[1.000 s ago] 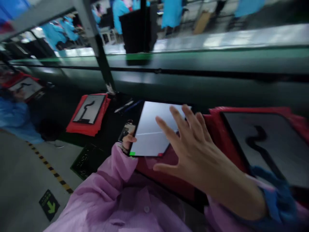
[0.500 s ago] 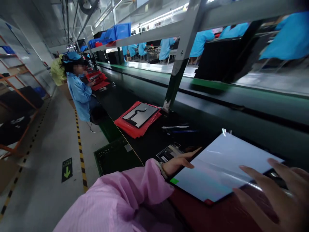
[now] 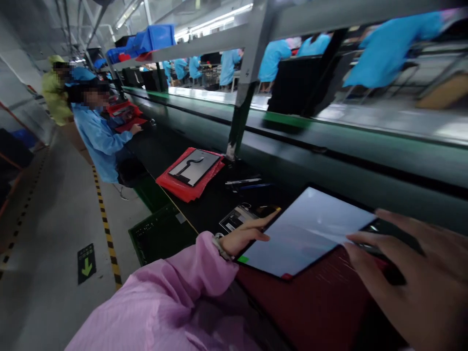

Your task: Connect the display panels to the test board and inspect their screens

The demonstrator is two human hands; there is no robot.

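Observation:
A flat screen panel (image 3: 307,234) with a pale, glossy face and a thin dark border is tilted above the dark red work surface (image 3: 310,312). A small green tab marks its left corner and a red one its near corner. My left hand (image 3: 246,236) grips the panel's left edge, thumb on the face and the other fingers partly hidden beneath. My right hand (image 3: 409,273) is at the panel's right edge with fingers apart; I cannot tell whether its fingertips touch. Behind those fingers a small shiny object is mostly covered.
Beyond my left hand lie a flat dark-and-silver part (image 3: 237,217) and several pens (image 3: 244,183). Another panel (image 3: 195,167) rests on red sheets (image 3: 173,187). A metal post (image 3: 243,105) rises behind the bench. A co-worker in blue (image 3: 97,134) sits further along.
My right hand has drawn back from over the panel's face to its right edge. The view has shifted, so the panel and bench appear further left. My left hand keeps its grip.

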